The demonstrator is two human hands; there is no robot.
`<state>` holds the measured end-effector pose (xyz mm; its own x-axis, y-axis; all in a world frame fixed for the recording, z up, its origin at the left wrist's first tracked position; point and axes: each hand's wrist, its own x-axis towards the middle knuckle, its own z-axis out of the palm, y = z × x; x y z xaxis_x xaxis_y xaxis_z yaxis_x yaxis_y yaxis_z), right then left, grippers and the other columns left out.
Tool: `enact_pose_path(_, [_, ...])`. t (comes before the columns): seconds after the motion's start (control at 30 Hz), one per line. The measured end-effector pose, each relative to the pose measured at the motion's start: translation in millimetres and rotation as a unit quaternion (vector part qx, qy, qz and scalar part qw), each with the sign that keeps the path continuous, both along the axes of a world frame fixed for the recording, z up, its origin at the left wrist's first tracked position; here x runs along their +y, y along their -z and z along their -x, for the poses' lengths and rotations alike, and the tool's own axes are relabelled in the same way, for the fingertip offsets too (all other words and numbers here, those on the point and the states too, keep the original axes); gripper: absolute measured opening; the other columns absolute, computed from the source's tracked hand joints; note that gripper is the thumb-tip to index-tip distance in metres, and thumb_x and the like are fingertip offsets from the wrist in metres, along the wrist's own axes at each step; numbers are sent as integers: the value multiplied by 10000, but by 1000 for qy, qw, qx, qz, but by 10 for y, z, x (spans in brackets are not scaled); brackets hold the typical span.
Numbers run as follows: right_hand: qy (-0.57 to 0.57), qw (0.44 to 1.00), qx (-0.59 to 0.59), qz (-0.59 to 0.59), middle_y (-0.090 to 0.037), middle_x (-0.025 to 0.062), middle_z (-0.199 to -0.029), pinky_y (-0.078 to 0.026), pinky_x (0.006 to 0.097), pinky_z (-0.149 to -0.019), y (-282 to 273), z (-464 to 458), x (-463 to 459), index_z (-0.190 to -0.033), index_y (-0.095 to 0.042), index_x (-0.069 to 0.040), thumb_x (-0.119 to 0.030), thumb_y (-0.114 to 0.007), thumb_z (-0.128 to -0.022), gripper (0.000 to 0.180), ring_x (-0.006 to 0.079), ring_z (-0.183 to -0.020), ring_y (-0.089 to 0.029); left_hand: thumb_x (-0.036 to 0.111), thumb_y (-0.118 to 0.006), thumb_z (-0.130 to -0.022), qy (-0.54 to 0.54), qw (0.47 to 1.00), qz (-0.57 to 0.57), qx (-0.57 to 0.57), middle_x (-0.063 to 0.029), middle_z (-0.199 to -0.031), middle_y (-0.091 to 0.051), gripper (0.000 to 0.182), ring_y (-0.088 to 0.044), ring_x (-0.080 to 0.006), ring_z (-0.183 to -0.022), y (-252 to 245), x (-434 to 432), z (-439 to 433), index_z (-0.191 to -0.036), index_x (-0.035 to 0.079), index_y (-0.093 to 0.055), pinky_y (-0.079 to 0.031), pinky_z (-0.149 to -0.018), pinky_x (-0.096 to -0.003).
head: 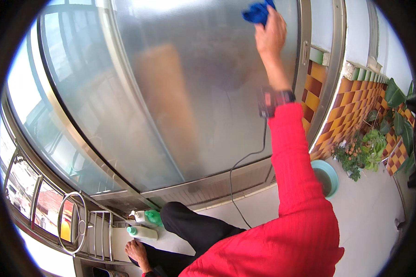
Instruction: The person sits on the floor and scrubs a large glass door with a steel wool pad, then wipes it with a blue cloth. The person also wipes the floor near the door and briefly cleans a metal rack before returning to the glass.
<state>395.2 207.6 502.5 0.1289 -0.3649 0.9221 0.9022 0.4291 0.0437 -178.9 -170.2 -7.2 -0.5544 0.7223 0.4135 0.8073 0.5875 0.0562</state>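
Note:
At the top of the view, my right hand [272,36] grips a bunched blue cloth [258,12]. The cloth is against or just in front of the frosted glass panel [222,114] of a metal-framed sliding door. A dark device on a strap [274,101] sits on my right wrist, and a thin cable [233,173] hangs from it. Low on the left, my left hand [137,251] rests by the knee of my black trousers with nothing visible in it. Just beyond it are a white bottle with a mint-green cap [143,233] and a white pump bottle [138,216].
A green plastic bottle [154,217] stands near the door's base. To the right are a light-blue basin of murky water [324,180], potted plants [362,149] and a tiled low wall [353,100]. A metal railing with a ring [72,221] borders the left side.

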Motion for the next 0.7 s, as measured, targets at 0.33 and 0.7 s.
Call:
enact_pose_path(0.33, [-26, 920, 205, 334, -359, 255, -1441, -202, 514, -1144, 3139, -226, -343, -1445, -295, 6, -204, -565, -914, 631, 426, -1369, -292, 245, -549, -856, -2, 1000, 28, 8, -116, -894, -623, 223, -562, -300, -946, 71, 43, 60, -850, 51, -659, -404, -852, -436])
enact_pose_path(0.7, [96, 993, -16, 67, -577, 201, -1236, -417, 454, -966, 710, -461, -35, -1281, -515, 3, -93, -611, -819, 482, 384, -1135, -527, 290, -550, -861, -7, 997, 77, 15, -110, -933, -633, 248, -565, -302, -968, 37, 18, 102, -886, 76, -673, -415, -860, -448])
